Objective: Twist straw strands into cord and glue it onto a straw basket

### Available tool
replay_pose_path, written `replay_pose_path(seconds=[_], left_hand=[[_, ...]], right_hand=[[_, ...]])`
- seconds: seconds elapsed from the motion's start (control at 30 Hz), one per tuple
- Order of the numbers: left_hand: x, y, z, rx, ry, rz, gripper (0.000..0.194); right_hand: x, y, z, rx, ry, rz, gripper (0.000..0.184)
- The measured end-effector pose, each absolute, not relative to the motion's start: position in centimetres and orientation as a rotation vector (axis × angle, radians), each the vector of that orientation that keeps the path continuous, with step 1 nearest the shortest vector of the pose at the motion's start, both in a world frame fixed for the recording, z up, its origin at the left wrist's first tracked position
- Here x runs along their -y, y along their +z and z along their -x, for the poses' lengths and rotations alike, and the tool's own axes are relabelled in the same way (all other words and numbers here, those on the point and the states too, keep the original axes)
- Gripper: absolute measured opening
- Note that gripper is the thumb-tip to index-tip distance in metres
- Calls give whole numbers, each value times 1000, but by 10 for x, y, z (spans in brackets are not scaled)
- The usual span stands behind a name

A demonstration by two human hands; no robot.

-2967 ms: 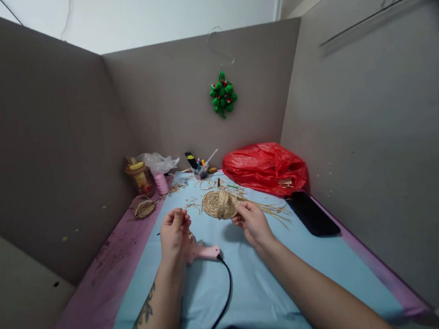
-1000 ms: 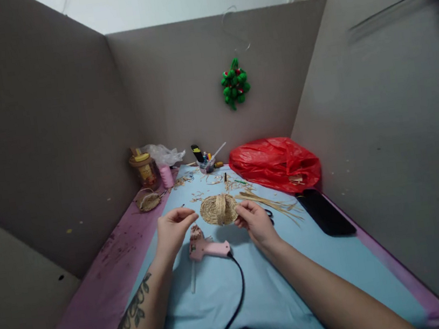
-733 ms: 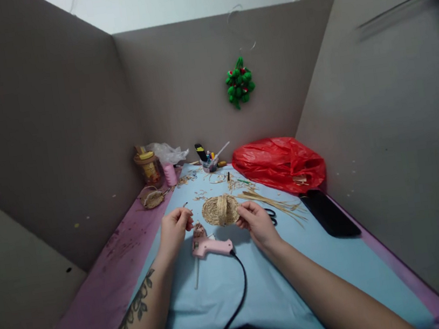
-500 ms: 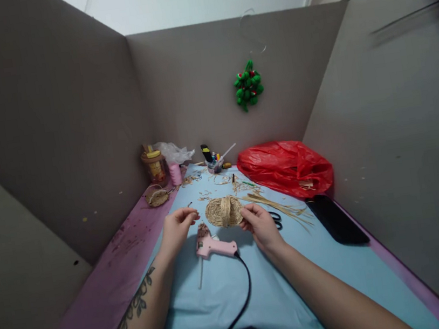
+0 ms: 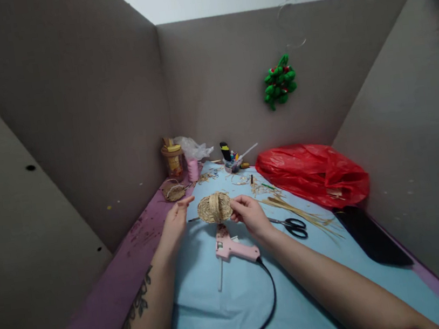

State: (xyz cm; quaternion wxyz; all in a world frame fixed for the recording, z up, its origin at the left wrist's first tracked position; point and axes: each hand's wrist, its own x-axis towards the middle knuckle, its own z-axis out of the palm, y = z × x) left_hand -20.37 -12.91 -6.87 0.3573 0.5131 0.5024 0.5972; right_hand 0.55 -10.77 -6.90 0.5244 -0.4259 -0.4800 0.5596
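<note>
My right hand (image 5: pixel 250 214) pinches the right end of a small oval woven straw piece (image 5: pixel 205 210), which has a braided band (image 5: pixel 216 207) standing up across its middle. The piece is held above the table. Just left of it is my left hand (image 5: pixel 176 219), its fingers stretched out and nothing visible in them. Below the straw piece lies a pink glue gun (image 5: pixel 235 249) with a glue stick (image 5: pixel 220 274) coming out of its back and a black cord. Black-handled scissors (image 5: pixel 296 227) rest to the right of my right hand.
Loose straw strips (image 5: pixel 299 210) lie at the right, before a red plastic bag (image 5: pixel 313 173) and a black flat object (image 5: pixel 372 235). Farther back are a jar (image 5: pixel 173 163), pink thread spool (image 5: pixel 193 170), a round woven piece (image 5: pixel 174 192) and a tub of pens (image 5: pixel 232 163). Grey panels surround the table.
The fingers of my left hand have gone from closed together to stretched out. The straw piece has tilted slightly in my right hand. My view has swung a little to the left.
</note>
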Motion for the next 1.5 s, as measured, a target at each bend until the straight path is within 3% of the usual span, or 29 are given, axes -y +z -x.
replay_pose_path(seconds=[0.33, 0.5, 0.7, 0.83, 1.13, 1.3, 1.5], left_hand=[[147, -63, 180, -885, 1332, -1088, 88], [150, -66, 179, -753, 1255, -1119, 72], [152, -69, 178, -653, 1176, -1131, 62], [154, -66, 177, -631, 1154, -1135, 57], [160, -63, 177, -585, 1121, -1099, 79], [161, -62, 177, -574, 1069, -1110, 75], [159, -65, 177, -556, 1038, -1110, 71]], right_hand=[[113, -68, 19, 1438, 1174, 1011, 18], [109, -53, 11, 1545, 813, 1030, 31], [111, -25, 19, 1656, 825, 963, 9], [111, -24, 23, 1615, 865, 973, 11], [101, -26, 10, 1530, 725, 974, 16], [107, -16, 4, 1825, 488, 874, 7], [109, -6, 2, 2116, 246, 801, 12]])
